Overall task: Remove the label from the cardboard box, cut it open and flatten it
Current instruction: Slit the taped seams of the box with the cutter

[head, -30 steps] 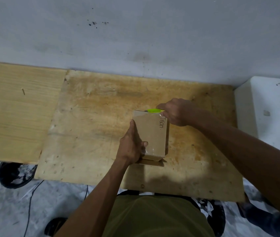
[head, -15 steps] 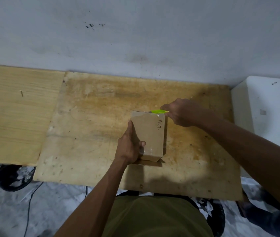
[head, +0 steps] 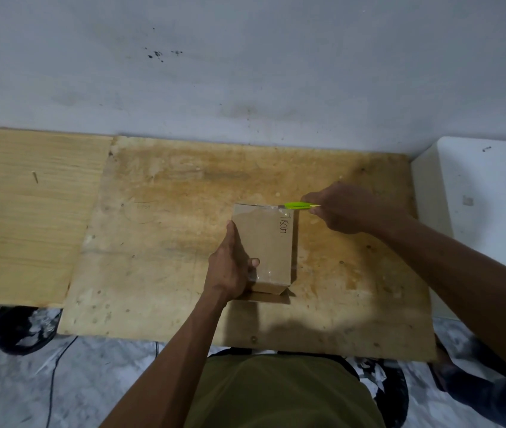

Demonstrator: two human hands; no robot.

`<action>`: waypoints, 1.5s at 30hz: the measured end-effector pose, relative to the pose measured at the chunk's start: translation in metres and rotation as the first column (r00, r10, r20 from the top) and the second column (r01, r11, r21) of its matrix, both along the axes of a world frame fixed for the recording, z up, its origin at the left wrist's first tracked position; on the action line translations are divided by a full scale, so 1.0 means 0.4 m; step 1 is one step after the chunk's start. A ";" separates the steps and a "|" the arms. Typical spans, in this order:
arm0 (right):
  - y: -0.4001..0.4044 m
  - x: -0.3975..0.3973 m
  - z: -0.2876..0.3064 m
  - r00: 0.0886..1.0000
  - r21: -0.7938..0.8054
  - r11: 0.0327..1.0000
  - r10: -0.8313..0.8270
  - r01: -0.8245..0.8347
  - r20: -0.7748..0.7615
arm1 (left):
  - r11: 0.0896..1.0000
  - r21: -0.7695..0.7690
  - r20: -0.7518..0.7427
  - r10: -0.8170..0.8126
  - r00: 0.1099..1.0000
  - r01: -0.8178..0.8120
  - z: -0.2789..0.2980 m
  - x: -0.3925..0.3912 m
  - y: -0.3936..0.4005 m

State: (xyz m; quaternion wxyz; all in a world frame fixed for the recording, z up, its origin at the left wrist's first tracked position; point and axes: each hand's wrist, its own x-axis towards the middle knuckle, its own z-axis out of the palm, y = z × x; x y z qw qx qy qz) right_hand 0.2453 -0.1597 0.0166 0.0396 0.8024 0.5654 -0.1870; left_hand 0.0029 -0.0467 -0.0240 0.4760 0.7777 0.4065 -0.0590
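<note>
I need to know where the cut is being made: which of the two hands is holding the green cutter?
The right hand holds the green cutter, its tip at the far edge of the cardboard box. The left hand only grips the box's left side.

A single handwritten word in black marker, reading roughly "Tisan." with a full stop, runs along the right edge of the top face of the cardboard box (head: pixel 265 245), its letters turned sideways to the camera. The third and fourth letters are uncertain. No other writing, brand, number or sign can be read anywhere in the head view.
</note>
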 end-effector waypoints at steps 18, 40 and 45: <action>-0.048 0.030 0.008 1.000 -0.049 0.999 -0.023 0.024 0.009 | 1.000 -0.023 -0.018 -0.003 1.000 0.003 -0.011 -0.004 0.002; -0.161 -0.153 -0.152 0.404 0.165 0.376 -0.752 0.912 -0.520 | 1.000 -0.012 -0.051 0.008 0.999 -0.008 -0.005 0.000 0.006; -0.178 -0.262 -0.213 0.039 -0.017 0.074 -0.686 0.997 -0.727 | 1.000 -0.011 -0.041 0.008 0.999 -0.009 -0.001 -0.001 0.005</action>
